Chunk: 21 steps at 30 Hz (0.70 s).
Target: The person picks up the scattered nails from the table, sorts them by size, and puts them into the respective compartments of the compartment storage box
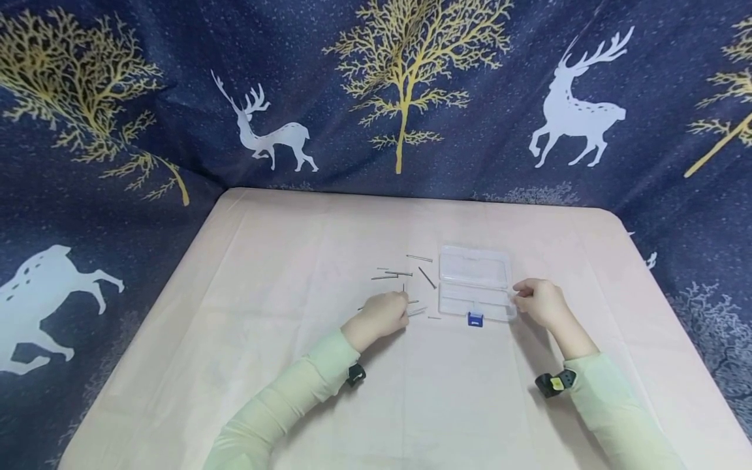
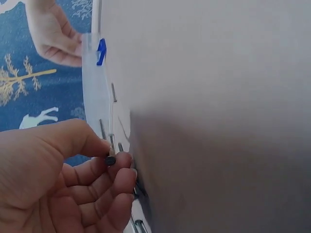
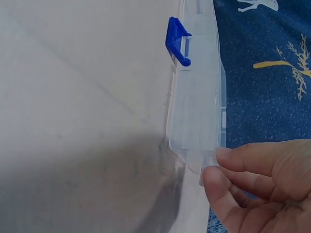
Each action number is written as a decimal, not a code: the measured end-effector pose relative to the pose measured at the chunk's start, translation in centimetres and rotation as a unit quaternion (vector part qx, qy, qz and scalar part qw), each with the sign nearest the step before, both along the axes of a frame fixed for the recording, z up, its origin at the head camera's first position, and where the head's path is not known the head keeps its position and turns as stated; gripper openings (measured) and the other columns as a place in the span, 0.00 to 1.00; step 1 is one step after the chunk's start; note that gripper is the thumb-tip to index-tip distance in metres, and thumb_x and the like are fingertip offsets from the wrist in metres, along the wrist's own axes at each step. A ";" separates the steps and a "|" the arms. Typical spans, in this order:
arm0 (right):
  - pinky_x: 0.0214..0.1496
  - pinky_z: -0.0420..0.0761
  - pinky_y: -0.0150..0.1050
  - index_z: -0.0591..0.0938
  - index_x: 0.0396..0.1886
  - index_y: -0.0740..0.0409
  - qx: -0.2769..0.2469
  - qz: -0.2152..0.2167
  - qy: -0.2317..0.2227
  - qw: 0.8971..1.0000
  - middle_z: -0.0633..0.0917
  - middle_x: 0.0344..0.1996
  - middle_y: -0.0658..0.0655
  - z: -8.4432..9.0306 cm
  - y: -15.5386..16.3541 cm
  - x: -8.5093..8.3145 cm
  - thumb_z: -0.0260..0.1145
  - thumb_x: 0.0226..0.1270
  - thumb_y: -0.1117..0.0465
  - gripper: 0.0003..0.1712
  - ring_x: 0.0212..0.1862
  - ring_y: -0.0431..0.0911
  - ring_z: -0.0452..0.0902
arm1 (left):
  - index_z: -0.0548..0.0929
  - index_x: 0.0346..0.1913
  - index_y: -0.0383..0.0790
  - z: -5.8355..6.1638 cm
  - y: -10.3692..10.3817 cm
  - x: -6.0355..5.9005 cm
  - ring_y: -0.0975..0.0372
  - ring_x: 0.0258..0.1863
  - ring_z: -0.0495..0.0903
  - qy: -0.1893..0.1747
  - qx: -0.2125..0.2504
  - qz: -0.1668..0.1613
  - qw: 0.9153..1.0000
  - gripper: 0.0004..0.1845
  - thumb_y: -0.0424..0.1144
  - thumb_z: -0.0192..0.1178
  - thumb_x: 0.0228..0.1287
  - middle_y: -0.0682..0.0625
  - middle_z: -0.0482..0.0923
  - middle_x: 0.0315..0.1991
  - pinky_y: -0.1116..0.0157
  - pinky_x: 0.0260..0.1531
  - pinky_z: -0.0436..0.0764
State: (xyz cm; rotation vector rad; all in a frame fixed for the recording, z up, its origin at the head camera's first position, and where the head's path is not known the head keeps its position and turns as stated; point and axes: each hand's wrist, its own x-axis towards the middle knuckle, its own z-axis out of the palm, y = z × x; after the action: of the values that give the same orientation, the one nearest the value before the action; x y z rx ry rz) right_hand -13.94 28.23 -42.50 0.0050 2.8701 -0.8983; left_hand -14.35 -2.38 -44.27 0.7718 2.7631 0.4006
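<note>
My left hand (image 1: 383,314) is low over the table, left of an open clear plastic box (image 1: 459,307). Thumb and forefinger pinch a nail (image 2: 110,160), its dark round head showing in the left wrist view. Several more nails lie around this hand, among them a slanted nail (image 1: 427,278) and one farther back (image 1: 420,258). At the box's right end, my right hand (image 1: 542,302) holds the edge between thumb and fingers. The box's lid (image 1: 474,267) is folded back away from me, and a blue latch (image 1: 475,319) marks its front side.
A pale pink cloth covers the table (image 1: 305,248). Behind it hangs a dark blue curtain (image 1: 352,85) printed with deer and trees. A short nail (image 1: 434,318) lies just left of the box's front corner.
</note>
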 end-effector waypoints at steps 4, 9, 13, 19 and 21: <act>0.30 0.80 0.39 0.77 0.45 0.79 -0.002 0.005 0.000 1.000 0.84 0.32 0.70 0.1 0.1 -0.1 0.61 0.59 0.69 0.17 0.26 0.50 0.83 | 0.79 0.36 0.35 0.0 -0.5 -0.3 0.64 0.21 0.73 -0.024 0.024 0.013 0.999 0.05 0.34 0.55 0.63 0.50 0.76 0.24 0.72 0.24 0.76; 0.32 0.81 0.41 0.77 0.45 0.79 -0.003 0.004 -0.003 1.000 0.83 0.33 0.71 0.2 0.3 -0.1 0.60 0.59 0.69 0.17 0.28 0.51 0.83 | 0.78 0.34 0.35 -0.3 -1.1 -0.7 0.63 0.25 0.73 -0.035 0.075 0.020 0.996 0.05 0.32 0.53 0.65 0.50 0.76 0.25 0.69 0.30 0.78; 0.35 0.82 0.44 0.76 0.47 0.79 -0.004 0.000 -0.006 1.000 0.83 0.35 0.71 0.1 0.3 -0.1 0.59 0.59 0.69 0.18 0.30 0.52 0.83 | 0.78 0.33 0.36 -0.7 -1.5 -1.1 0.64 0.27 0.72 -0.045 0.121 0.014 0.992 0.02 0.31 0.56 0.61 0.50 0.77 0.27 0.69 0.33 0.77; 0.32 0.82 0.42 0.75 0.47 0.81 -0.018 0.000 -0.016 1.000 0.82 0.36 0.73 0.0 0.5 0.0 0.60 0.60 0.70 0.19 0.30 0.54 0.83 | 0.81 0.36 0.35 -0.9 -1.8 -1.3 0.66 0.27 0.70 -0.085 0.170 0.025 0.982 0.04 0.32 0.61 0.58 0.51 0.77 0.27 0.73 0.31 0.74; 0.32 0.82 0.41 0.75 0.47 0.81 -0.019 -0.001 -0.015 1.000 0.82 0.36 0.73 -0.1 0.5 0.1 0.60 0.60 0.70 0.18 0.30 0.54 0.83 | 0.82 0.35 0.35 -0.9 -1.8 -1.2 0.65 0.28 0.71 -0.091 0.185 0.032 0.978 0.04 0.32 0.62 0.57 0.50 0.78 0.28 0.72 0.33 0.74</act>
State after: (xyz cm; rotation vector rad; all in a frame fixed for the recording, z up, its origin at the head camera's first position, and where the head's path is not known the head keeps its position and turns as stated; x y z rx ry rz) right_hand -13.89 28.72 -42.58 0.0180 2.8264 -0.9451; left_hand -15.55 -4.22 -45.18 0.6835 2.5764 0.9685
